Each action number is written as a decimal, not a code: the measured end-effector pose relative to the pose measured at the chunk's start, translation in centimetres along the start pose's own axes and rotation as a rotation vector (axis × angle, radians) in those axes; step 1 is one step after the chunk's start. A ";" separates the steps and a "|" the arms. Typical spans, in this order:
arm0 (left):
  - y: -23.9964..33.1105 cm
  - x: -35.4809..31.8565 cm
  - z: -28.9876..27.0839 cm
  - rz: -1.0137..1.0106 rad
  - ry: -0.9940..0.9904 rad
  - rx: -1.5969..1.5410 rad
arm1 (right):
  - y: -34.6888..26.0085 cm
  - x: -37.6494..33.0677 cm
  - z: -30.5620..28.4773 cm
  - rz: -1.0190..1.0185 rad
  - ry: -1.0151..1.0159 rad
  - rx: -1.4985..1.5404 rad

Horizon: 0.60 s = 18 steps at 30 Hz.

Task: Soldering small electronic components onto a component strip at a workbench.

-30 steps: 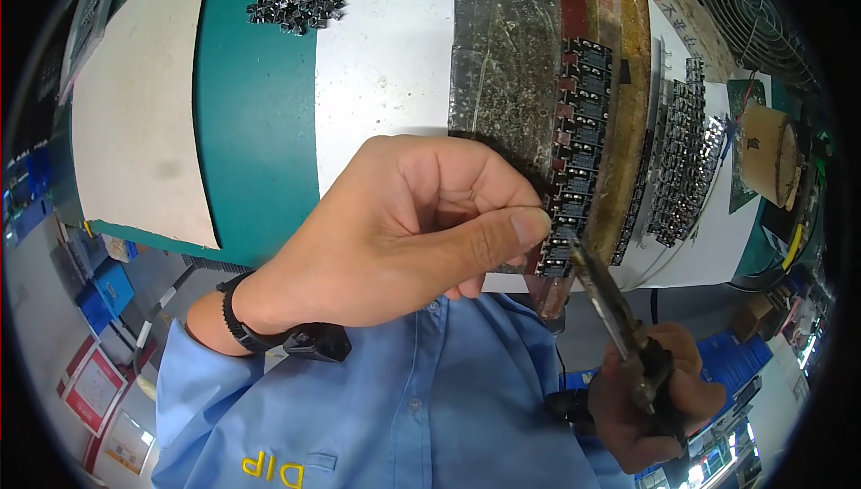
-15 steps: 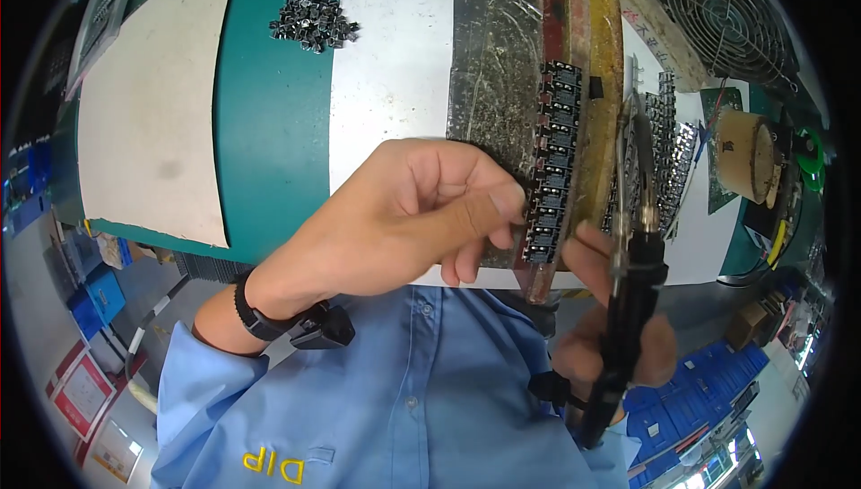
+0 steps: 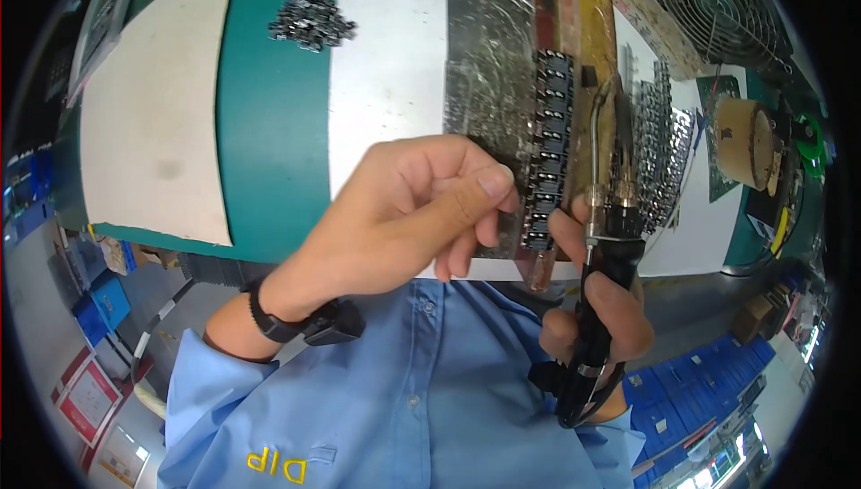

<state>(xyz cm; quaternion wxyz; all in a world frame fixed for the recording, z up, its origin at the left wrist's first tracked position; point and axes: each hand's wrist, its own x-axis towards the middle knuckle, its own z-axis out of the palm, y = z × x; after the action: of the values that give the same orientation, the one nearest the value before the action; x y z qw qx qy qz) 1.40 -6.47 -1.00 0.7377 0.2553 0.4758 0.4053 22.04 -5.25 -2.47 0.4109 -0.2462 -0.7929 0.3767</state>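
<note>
My left hand (image 3: 408, 216) is over the near end of a dark, scuffed plate (image 3: 489, 59), thumb pressed to curled fingers. Whatever may be in that pinch is hidden. Just right of its fingertips, a row of small black components with metal pins (image 3: 551, 144) runs along a reddish-brown bar (image 3: 565, 5). My right hand (image 3: 619, 314) is wrapped round the black handle of a soldering gun (image 3: 619, 242). A thin bent metal tube runs beside its iron, and both tips point away from me, over the yellowish strip (image 3: 594, 32) right of the row.
A heap of small dark metallic parts (image 3: 312, 21) lies at the far left on the green mat (image 3: 269, 130). Several finished-looking pin strips (image 3: 659, 148) lie on the right. Beyond them are a fan with a wire guard (image 3: 717, 5) and a tan roll (image 3: 744, 144).
My right hand has brought the soldering gun left and away from me, closer to the component row. My left hand stays pinched, shifted slightly left. The fixture appears slightly shifted in view.
</note>
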 end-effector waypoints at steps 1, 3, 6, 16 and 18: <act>0.1 -0.2 0.1 -0.006 0.014 0.011 | -0.4 -0.2 -0.1 0.054 0.007 -0.003; -0.2 -0.6 0.0 0.025 0.004 0.022 | -0.8 -0.4 0.4 0.071 0.029 0.024; 0.0 -1.4 -1.0 0.077 -0.046 0.014 | 0.1 -1.6 0.6 0.053 -0.008 -0.057; 5.5 0.8 -8.8 0.747 0.715 1.698 | 1.1 -1.4 1.3 -0.027 0.114 -0.133; 4.6 1.5 -9.6 0.785 0.669 1.677 | 0.6 -1.1 1.9 -0.025 0.108 -0.161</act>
<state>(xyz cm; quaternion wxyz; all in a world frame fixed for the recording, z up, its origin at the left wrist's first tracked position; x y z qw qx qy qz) -8.68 -2.82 -2.21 -0.0424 0.7079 0.6749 0.2039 21.10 -6.41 -4.20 0.4365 -0.2885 -0.8002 0.2929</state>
